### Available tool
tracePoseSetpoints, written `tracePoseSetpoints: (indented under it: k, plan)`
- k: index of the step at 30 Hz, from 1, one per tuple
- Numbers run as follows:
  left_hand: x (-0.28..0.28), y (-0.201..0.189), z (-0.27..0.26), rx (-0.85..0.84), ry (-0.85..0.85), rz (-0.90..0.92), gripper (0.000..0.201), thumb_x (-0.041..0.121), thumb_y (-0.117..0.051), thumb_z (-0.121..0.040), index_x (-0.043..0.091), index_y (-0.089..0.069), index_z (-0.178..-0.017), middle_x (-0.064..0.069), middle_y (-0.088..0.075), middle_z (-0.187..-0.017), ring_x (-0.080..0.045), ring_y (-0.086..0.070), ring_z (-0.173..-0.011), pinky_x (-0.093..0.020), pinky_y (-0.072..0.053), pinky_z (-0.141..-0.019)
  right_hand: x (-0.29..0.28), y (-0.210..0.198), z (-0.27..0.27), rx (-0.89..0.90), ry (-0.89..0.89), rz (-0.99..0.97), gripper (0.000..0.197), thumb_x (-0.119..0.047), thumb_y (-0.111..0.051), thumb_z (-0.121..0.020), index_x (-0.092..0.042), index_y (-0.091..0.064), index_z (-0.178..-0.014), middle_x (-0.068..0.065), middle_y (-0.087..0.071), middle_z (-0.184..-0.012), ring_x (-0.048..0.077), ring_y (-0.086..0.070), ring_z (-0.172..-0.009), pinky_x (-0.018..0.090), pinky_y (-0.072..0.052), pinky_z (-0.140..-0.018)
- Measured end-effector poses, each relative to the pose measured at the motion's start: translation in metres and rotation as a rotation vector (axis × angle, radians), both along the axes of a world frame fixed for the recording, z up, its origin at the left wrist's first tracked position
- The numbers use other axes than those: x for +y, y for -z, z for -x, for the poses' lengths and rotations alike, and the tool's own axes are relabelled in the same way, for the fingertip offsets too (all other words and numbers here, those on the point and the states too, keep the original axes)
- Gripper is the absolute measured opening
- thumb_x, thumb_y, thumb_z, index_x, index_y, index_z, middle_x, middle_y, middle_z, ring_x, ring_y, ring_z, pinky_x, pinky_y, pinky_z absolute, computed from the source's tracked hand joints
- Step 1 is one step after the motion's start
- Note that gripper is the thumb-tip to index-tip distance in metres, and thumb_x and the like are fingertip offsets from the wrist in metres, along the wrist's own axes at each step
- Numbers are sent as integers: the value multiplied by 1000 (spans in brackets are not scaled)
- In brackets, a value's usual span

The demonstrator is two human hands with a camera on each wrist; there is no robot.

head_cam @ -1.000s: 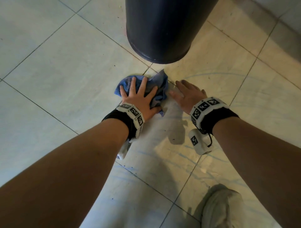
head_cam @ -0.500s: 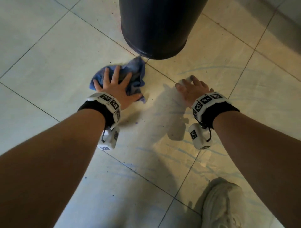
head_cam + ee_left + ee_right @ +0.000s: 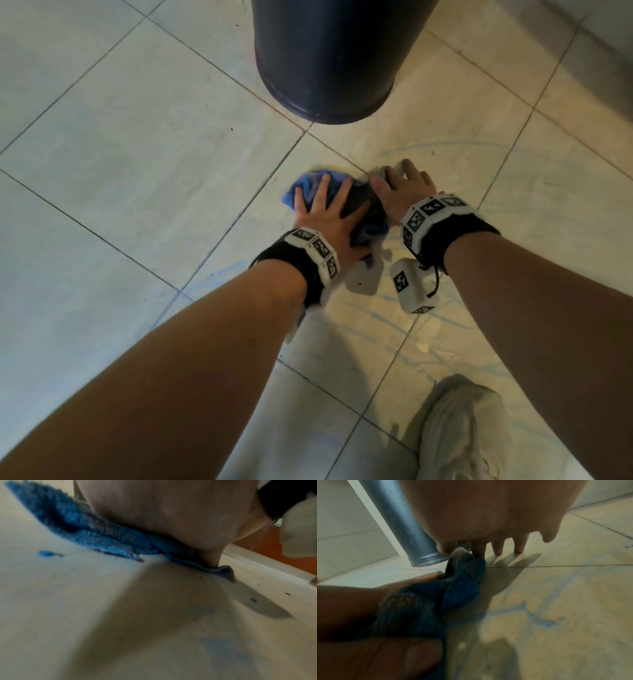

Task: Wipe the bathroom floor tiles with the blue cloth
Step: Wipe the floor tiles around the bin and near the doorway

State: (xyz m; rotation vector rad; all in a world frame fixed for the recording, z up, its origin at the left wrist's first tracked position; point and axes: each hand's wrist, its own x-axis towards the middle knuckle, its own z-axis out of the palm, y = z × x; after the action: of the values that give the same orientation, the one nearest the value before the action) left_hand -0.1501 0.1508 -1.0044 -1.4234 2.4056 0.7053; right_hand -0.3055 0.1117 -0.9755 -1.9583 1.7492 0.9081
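Cloth [image 3: 310, 186]: blue — greyed folds under the palm.
Floor tiles [image 3: 144, 144]: pale cream, blue smears.
Bin [image 3: 329, 58]: black.
Wristbands [image 3: 433, 210]: white — black square markers.
Shoe [image 3: 462, 428]: off-white.

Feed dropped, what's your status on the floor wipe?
Left hand flat on blue cloth, pressing. Right hand open on tile beside it. Dark bin close ahead.

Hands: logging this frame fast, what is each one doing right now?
Left hand: open, fingers spread, pressing the cloth onto the floor.
Right hand: open, holding nothing, fingertips on the floor beside the cloth.
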Motion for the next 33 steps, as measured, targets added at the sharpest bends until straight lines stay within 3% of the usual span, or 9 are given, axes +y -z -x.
tracePoseSetpoints:
  k: [3, 9, 13, 22, 27, 33]
  plan:
    - [-13, -2, -20, -47, -17, -26, 78, 70, -45, -90, 45, -11, -156, 5, 8, -166, -33, 13, -151, -71, 1, -114, -2, 4, -2, -6, -17, 23, 61, -23, -40, -102, -22, -7, -154, 9, -7, -162, 40, 3, -148, 53, -10, -119]
    - [-38, -4, -122, -144, -424, -29, 75, 71, -34, -94, 43, -4, -156, 9, 14, -165, -28, 16, -151, -65, 4, -116, -5, 13, -9, 28, 72, -7, 55, -33, -41, -95, -31, -15, -143, 9, -8, -157, 44, 0, -144, 56, -18, -115]
    - [-31, -4, -157, -164, -536, -24, 73, 69, -32, -95, 42, -4, -157, 10, 15, -165, -26, 16, -151, -63, 2, -119, -5, 14, -14, 38, 77, 7, 52, -32, -41, -96, -32, -18, -144, 9, -7, -157, 45, 0, -143, 56, -14, -116]
    - [5, -6, -157, -162, -544, -50, 72, 65, -30, -98, 41, 2, -157, 6, 21, -164, -30, 19, -150, -63, 5, -118, -6, 18, -16, 22, 117, 29, 42, -41, -36, -98, -34, -24, -137, 8, -10, -155, 45, -3, -142, 57, -13, -115]
    - [45, -3, -124, -108, -579, -20, 73, 62, -33, -98, 37, 1, -158, 0, 20, -165, -34, 18, -150, -65, 7, -115, -4, 16, -25, 69, 95, 36, 46, -37, -41, -98, -31, -24, -141, 12, -10, -155, 47, -1, -143, 58, -13, -115]
    - [81, 0, -61, -23, -282, -6, 69, 61, -36, -99, 36, -10, -158, -4, 15, -166, -38, 15, -150, -69, 8, -113, -2, 12, -29, 117, 94, 35, 48, -32, -40, -100, -32, -22, -144, 11, -3, -159, 44, 6, -145, 57, -8, -116]
